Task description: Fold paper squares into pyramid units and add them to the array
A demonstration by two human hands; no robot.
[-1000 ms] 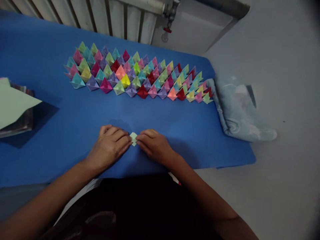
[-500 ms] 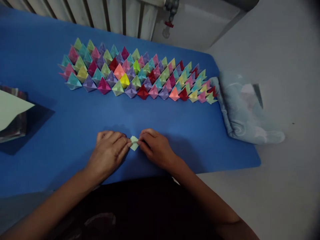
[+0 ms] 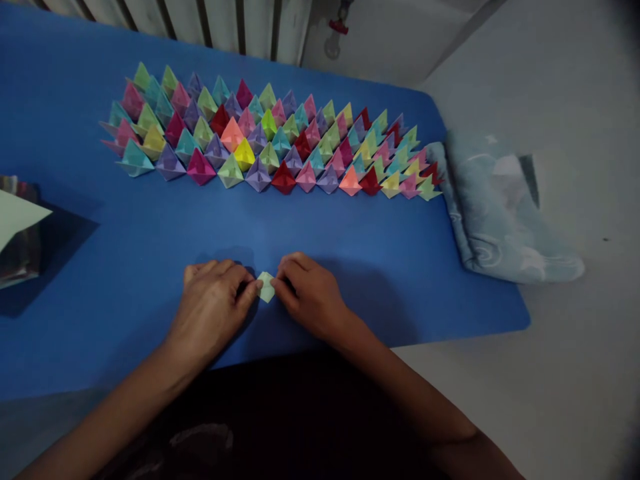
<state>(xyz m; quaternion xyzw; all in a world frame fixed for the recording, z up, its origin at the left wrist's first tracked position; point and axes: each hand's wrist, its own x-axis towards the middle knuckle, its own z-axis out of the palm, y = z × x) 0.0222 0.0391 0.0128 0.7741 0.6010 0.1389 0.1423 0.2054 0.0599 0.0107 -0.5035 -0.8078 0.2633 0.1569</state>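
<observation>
A small folded piece of pale green paper (image 3: pixel 266 288), diamond-shaped from above, is held between my two hands just above the blue table (image 3: pixel 200 227). My left hand (image 3: pixel 213 300) is closed, pinching its left corner between thumb and finger. On the opposite corner, my right hand (image 3: pixel 310 293) pinches in the same way. Beyond my hands stand several rows of small origami paper boats (image 3: pixel 257 175) in red, pink, purple, yellow, green and turquoise, set close together.
At the table's right end lies a folded grey-blue cloth (image 3: pixel 490 220). On the left, a pale sheet of paper (image 3: pixel 20 217) juts over a dark patterned box (image 3: pixel 25 260). Behind the table are a white radiator (image 3: pixel 225 27) and a valve with a red handle (image 3: pixel 339 27).
My fingers have shifted slightly on the green paper, with the left thumb now more apart from its fingers. The camera view has tilted a little; the rows of boats have not moved on the table.
</observation>
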